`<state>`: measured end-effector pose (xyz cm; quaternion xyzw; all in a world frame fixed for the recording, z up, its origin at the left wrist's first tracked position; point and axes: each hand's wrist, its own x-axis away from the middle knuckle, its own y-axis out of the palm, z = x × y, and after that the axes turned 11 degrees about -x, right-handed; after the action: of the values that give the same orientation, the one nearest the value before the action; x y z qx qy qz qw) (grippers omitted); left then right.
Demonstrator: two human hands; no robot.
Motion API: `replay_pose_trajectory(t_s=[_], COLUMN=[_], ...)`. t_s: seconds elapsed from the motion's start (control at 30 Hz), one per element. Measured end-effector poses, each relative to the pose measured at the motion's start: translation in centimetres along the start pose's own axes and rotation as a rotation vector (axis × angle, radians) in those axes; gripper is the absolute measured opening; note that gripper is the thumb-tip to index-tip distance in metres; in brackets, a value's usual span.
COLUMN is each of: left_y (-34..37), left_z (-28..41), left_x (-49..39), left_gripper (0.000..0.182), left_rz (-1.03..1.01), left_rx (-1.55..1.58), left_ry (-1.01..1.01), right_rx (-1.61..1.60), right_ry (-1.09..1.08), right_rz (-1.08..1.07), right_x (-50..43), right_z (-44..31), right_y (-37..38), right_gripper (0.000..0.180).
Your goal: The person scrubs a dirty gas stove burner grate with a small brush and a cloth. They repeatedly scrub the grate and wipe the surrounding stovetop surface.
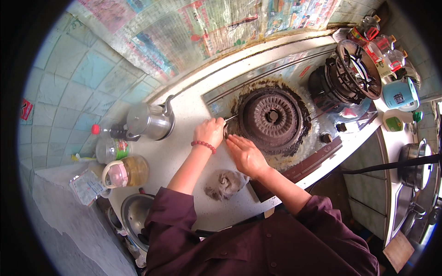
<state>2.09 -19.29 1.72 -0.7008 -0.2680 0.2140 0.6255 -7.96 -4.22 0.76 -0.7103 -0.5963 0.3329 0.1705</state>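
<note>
My left hand (209,131), with a red bead bracelet at its wrist, is closed around a thin metal tool (230,118) whose tip points at the near edge of the grimy gas burner (272,117). The tool's kind cannot be told. Just right of it, my right hand (246,153) lies with fingers stretched over the stove's left edge; its fingertips are near a small dark piece by the left hand, and whether they grip it is unclear. Brown crust rings the burner on the glass stove top (221,100). A crumpled grey rag (226,184) lies on the white counter below the hands.
An aluminium kettle (148,120), bottles and a pitcher (136,170) line the left side, above a metal pan (136,210). The second burner (328,86) carries a tilted pot support (359,69). Plastic bottles (385,43) and a blue container (400,94) stand at the right.
</note>
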Motion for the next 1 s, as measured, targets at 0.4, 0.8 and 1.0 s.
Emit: replay_pose_trajectory(t_s=[0.4, 0.8, 1.0], left_y=[1.0, 2.9, 2.3], left_z=[-2.4, -3.6, -3.7], left_x=[1.1, 0.5, -1.5], left_gripper=[0.019, 0.019, 0.020], left_rz=[0.186, 0.112, 0.125], left_rx=[0.120, 0.139, 0.106], left_ry=[0.047, 0.089, 0.150], right_rx=[0.231, 0.282, 0.311], right_ry=[0.083, 0.072, 0.067], right_rz=[-0.092, -0.108, -0.044], right_x=[-3.4, -3.8, -4.2], right_z=[1.0, 0.9, 1.7], right_y=[2.6, 3.4, 3.0], right_gripper=[0.054, 0.053, 0.052])
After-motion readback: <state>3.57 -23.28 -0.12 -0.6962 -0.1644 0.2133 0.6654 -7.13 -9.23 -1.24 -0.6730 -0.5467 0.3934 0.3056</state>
